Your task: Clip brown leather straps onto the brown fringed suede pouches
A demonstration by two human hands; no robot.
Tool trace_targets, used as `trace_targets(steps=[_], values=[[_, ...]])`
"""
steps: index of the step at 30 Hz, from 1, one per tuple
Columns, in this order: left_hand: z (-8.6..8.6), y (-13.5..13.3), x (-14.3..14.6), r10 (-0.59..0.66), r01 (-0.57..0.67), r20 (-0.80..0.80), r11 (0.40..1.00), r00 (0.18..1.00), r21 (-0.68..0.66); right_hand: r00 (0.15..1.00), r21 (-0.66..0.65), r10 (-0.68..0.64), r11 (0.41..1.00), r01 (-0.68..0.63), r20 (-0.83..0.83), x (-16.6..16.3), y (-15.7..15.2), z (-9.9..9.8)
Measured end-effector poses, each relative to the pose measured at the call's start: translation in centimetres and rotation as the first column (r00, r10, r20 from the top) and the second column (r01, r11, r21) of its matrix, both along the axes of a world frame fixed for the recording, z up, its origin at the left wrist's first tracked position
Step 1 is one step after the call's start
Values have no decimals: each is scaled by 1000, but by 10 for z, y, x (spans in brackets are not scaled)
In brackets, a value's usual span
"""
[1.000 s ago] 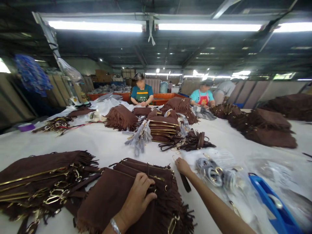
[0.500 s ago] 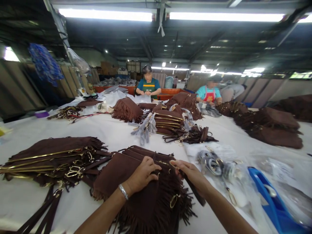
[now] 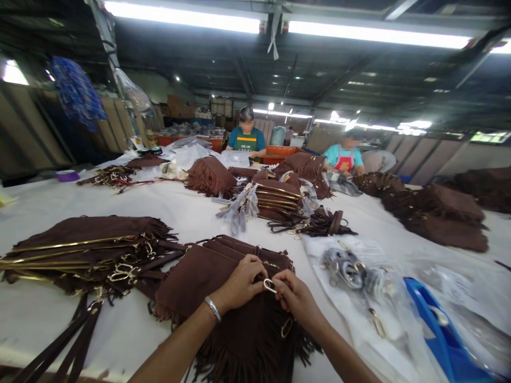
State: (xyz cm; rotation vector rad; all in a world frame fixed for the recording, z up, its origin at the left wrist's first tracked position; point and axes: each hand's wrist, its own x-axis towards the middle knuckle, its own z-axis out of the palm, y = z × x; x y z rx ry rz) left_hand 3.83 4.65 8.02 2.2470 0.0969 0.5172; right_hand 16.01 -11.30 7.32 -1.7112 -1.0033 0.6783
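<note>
A dark brown fringed bag [image 3: 199, 271] lies on top of a stack of similar bags in front of me. Over its right edge my left hand [image 3: 239, 284] rests, thumb and fingertips pinched; what they grip is hidden. My right hand [image 3: 295, 298] pinches a gold metal snap hook [image 3: 270, 285], which is right beside my left fingertips. The strap that hung below my right hand is now mostly out of sight. A gold oval ring [image 3: 286, 327] hangs among the fringe just below my right hand.
To the left lies a pile of brown bags [image 3: 80, 234] with gold trim and straps. More bags [image 3: 279, 199] and loose straps [image 3: 319, 222] are ahead. At right are plastic-wrapped hardware [image 3: 345, 268] and a blue tape dispenser [image 3: 435, 330]. Two people work across the table.
My right hand has moved left with the snap hook, bringing it against my left fingertips. My left hand has closed from a looser spread. The view has shifted slightly.
</note>
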Motion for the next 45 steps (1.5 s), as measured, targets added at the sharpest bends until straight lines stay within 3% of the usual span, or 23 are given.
trace_targets(steps=[5,12,33,40,45], values=[[1,1,-1,-27,28,7,999,1000,-41,977,-57,99,994,-89,191,0,-9,10],[2,-2,-2,-33,35,21,994,999,-106,950,-60,279,960,-273,144,8,-16,20],[-9,0,5,-42,37,-25,984,999,-175,958,-77,274,960,-268,79,22,-6,14],[-7,1,7,-27,20,-30,973,999,-228,932,8,332,943,-334,-146,28,-4,4],[-9,1,7,-25,15,-33,963,999,-268,927,29,341,940,-341,-159,29,-4,5]])
